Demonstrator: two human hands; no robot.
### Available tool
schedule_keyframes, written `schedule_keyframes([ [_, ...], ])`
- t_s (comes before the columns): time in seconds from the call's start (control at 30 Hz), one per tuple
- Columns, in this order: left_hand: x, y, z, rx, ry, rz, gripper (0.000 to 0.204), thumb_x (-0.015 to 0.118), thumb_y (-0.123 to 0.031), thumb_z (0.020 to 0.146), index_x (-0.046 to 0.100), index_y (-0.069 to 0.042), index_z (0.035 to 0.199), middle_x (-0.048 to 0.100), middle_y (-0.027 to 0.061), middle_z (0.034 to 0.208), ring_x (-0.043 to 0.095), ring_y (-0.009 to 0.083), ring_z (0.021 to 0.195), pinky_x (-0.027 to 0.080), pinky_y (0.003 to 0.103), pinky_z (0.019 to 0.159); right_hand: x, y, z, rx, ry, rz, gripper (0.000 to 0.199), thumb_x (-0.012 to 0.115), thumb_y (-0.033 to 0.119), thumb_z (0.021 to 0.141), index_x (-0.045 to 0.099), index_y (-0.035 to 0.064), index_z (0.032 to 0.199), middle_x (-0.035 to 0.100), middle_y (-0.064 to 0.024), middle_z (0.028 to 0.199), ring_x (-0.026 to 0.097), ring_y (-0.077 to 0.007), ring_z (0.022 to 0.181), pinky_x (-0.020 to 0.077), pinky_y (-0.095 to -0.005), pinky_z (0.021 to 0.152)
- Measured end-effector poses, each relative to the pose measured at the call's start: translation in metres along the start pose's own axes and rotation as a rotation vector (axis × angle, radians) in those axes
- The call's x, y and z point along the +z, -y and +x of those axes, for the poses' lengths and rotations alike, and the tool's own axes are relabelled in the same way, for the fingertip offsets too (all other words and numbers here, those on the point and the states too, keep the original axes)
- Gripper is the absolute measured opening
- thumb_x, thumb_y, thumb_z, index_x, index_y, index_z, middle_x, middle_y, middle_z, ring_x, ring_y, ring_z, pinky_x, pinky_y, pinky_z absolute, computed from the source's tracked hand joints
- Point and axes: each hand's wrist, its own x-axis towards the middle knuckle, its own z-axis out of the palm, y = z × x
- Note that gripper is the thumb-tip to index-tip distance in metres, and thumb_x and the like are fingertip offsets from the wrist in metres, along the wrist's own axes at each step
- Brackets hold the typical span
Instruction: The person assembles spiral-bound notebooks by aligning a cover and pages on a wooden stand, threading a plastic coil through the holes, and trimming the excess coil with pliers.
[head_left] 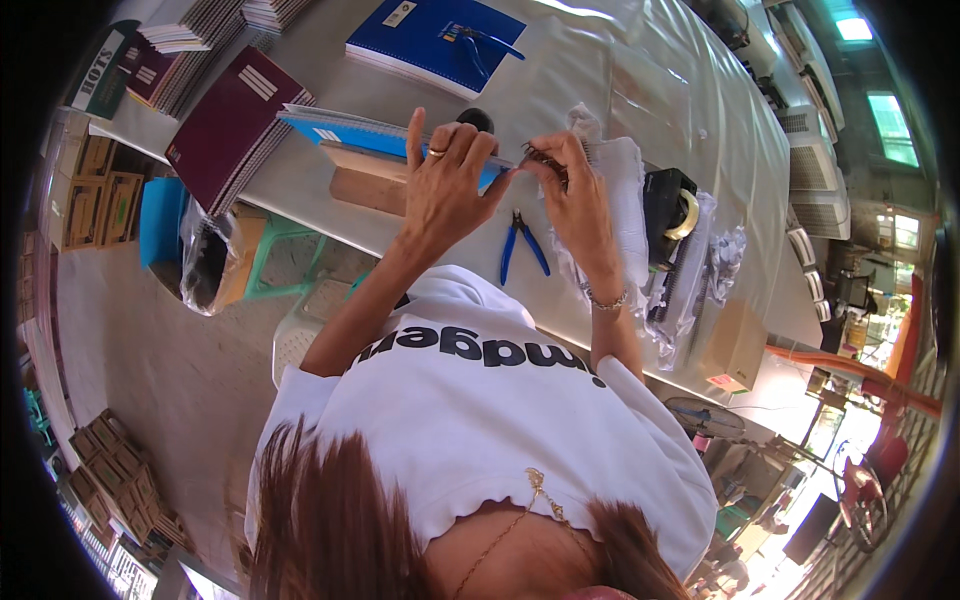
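Observation:
My left hand [450, 178] is closed over a light blue notebook [345, 132], pressing it from above near its right end. The notebook stands on its long edge beside a brown block [368, 190]. At the notebook's right end, my right hand [578, 195] pinches a dark spiral binding coil [545, 160]. The fingertips of both hands nearly meet there. How far the coil is threaded into the pages is too small to tell. Blue-handled cutters [523, 250] lie on the table just below, between my two wrists.
Maroon notebooks [235, 120] are stacked at the left. A dark blue notebook [430, 45] with blue-handled pliers [485, 42] on it lies at the far side. Right of my right hand are white wrapped bundles [622, 190], a tape roll [684, 214] and a cardboard box [738, 345].

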Motion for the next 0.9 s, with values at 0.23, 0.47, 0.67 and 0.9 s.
schedule_keyframes([
  [0.23,-0.003,0.0,0.002,0.018,-0.011,0.0,0.026,0.075,-0.03,0.073,0.059,-0.015,0.087,0.054,-0.0015,0.085,0.051,0.0183,0.089,0.028,0.042,0.097,0.002,0.004,0.004,0.036,0.066,-0.052,0.016,0.063,-0.004,0.083,0.059,-0.0013,0.098,0.067,-0.0087,0.09,0.064,-0.0161,0.08,0.0481,-0.026,0.074],
  [0.47,-0.003,0.007,0.004,0.069,0.016,-0.025,0.028,0.073,-0.033,0.074,0.058,-0.015,0.09,0.053,-0.002,0.089,0.049,0.0186,0.088,0.029,0.041,0.088,0.01,0.003,-0.003,0.073,-0.003,0.066,0.019,0.063,-0.003,0.079,0.061,0.0006,0.098,0.062,-0.011,0.09,0.06,-0.0263,0.082,0.0473,-0.0344,0.071],
  [0.67,-0.003,0.009,0.004,0.106,0.014,0.001,0.028,0.069,-0.036,0.078,0.057,-0.015,0.091,0.052,-0.0021,0.089,0.047,0.0183,0.087,0.029,0.04,0.086,0.014,0.001,-0.005,-0.051,-0.076,-0.056,0.016,0.061,-0.004,0.08,0.063,0.0003,0.095,0.062,-0.0115,0.09,0.059,-0.0289,0.087,0.0455,-0.0368,0.077],
  [0.9,-0.004,0.009,0.006,0.112,0.045,0.001,0.026,0.067,-0.036,0.08,0.057,-0.015,0.093,0.051,-0.0021,0.088,0.046,0.0183,0.086,0.029,0.039,0.085,0.011,0.003,-0.006,-0.081,-0.031,-0.171,0.012,0.061,0.001,0.084,0.063,0.0015,0.096,0.062,-0.0114,0.09,0.058,-0.0304,0.085,0.0452,-0.0399,0.077],
])
